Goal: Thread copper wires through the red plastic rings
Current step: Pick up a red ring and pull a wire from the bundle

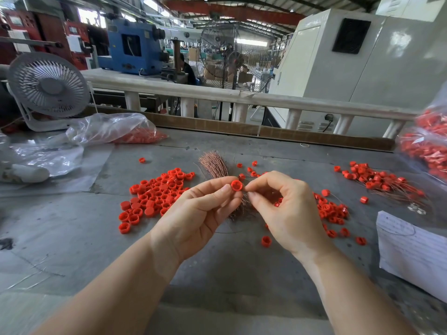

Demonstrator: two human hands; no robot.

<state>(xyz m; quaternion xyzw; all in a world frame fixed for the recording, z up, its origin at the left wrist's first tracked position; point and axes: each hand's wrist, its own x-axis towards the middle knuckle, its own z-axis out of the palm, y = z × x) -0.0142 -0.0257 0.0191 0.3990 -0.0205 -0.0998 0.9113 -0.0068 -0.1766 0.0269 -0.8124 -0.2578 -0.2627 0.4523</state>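
My left hand (203, 211) pinches a red plastic ring (236, 185) between thumb and forefinger above the grey table (217, 269). My right hand (287, 209) meets it from the right, thumb and forefinger pinched together at the ring's edge on a thin copper wire that is barely visible. A bundle of copper wires (214, 163) lies on the table behind and under my hands. Loose red rings form a pile on the left (154, 197) and another on the right (333, 211). Rings with wires through them lie at the far right (379, 180).
Clear plastic bags with red rings sit at the back left (116, 131) and at the right edge (428, 146). A white desk fan (48, 88) stands at the back left. A sheet of paper (411, 252) lies at the front right. A white railing (217, 95) borders the table's far side.
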